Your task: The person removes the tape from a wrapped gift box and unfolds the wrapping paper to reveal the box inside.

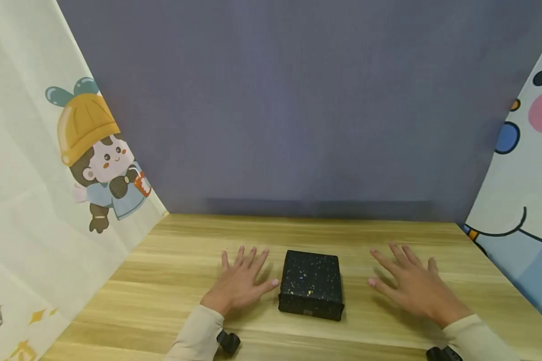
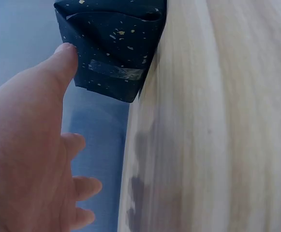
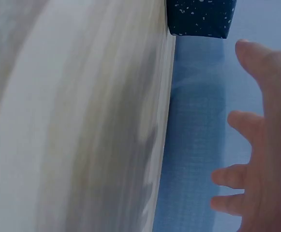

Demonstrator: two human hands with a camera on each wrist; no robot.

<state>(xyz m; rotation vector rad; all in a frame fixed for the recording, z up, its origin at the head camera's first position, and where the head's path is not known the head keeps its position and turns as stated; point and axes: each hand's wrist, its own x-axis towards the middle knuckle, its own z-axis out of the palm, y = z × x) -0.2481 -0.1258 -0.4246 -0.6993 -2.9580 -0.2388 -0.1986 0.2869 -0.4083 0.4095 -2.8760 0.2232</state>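
Observation:
A box wrapped in black paper with pale and gold specks (image 1: 310,281) sits on the wooden table between the two hands. Its folded end, with a strip of clear tape, shows in the left wrist view, where the wrapped box (image 2: 112,46) is beyond the thumb. The left hand (image 1: 239,287) is spread, palm down, its thumb tip close to the box's left side. Farther from the box, on its right, the right hand (image 1: 413,287) is spread with its thumb pointing toward it. Neither hand holds anything. Shadows of the fingers fall on the wood.
The wood-grain table (image 1: 185,240) ends at a grey-blue curtain (image 1: 298,110) behind. A pale cloth with a cartoon child (image 1: 104,160) hangs at the left, and a cartoon-printed cloth (image 1: 519,190) at the right. Dark straps with small devices (image 1: 228,342) are on the wrists.

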